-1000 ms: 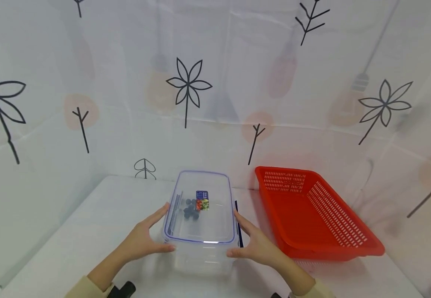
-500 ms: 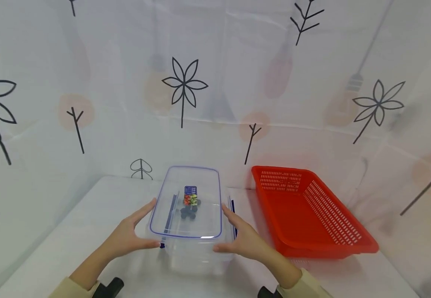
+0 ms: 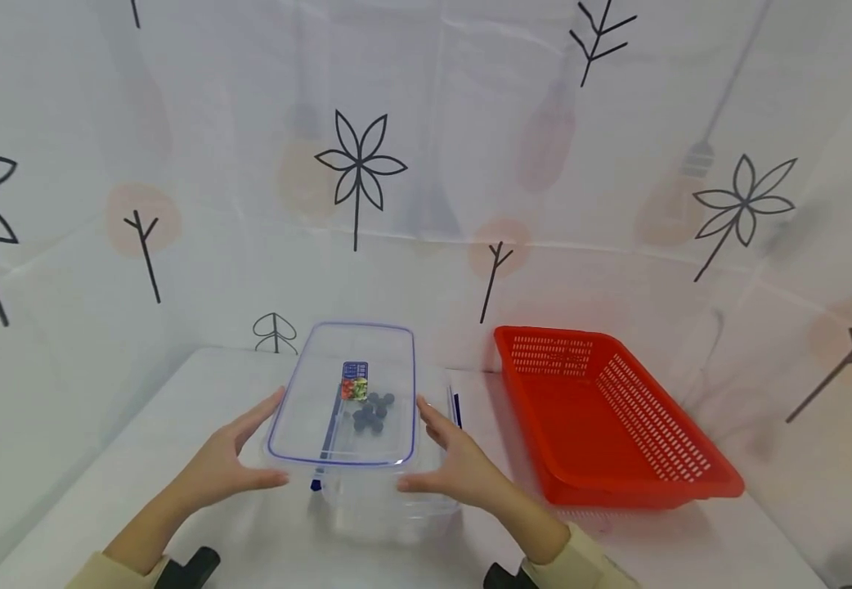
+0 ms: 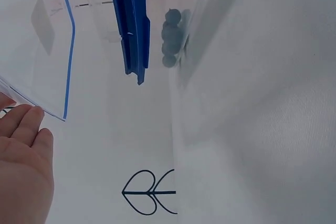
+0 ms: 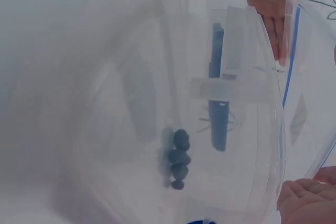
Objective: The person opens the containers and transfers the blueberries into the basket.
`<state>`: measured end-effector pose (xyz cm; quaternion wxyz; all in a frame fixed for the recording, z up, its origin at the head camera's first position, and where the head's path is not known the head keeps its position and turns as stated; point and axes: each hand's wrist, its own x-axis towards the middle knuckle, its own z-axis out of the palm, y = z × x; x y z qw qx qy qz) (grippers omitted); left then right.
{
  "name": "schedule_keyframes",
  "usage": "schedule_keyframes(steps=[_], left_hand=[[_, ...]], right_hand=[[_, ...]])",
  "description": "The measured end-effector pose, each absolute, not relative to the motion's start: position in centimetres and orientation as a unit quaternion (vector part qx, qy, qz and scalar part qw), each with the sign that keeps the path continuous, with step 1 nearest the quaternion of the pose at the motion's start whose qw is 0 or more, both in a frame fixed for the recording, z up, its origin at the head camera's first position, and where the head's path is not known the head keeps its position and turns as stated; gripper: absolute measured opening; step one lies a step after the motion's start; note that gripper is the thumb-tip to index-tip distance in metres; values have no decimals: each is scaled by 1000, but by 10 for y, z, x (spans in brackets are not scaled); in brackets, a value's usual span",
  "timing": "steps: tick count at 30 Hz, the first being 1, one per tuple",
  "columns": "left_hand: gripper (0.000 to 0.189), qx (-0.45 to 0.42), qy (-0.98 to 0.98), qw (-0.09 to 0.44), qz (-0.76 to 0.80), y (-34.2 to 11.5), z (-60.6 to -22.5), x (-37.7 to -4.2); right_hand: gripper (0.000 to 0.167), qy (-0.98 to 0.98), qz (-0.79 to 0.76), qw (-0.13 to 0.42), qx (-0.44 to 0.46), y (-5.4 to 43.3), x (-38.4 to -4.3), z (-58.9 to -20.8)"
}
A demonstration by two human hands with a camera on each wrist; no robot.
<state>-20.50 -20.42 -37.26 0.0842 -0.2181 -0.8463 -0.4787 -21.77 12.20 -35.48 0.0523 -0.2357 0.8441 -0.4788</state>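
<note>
A clear rectangular lid with a blue seal rim and a small printed label is held raised over a clear plastic container, shifted to its left. My left hand grips the lid's left edge, thumb near the front corner and fingers along the side. On the opposite edge my right hand holds it the same way. Several dark round berries lie in the container, seen through its wall. A blue-edged clasp flap hangs out on the container's left side; another blue clasp shows at the right.
A red plastic basket with slotted walls stands to the right on the white table. Behind the table hangs a white curtain printed with flowers and twigs.
Both hands have carried the lid up and leftward off the container, which stays on the table. The container's right side and clasp flaps are now more exposed.
</note>
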Motion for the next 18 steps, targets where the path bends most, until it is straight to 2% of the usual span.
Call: schedule_keyframes(steps=[18], left_hand=[[94,-229,-840,91,-483,-234,-376,-198]], right_hand=[[100,785,-556,84,-260,95,-217,-356]])
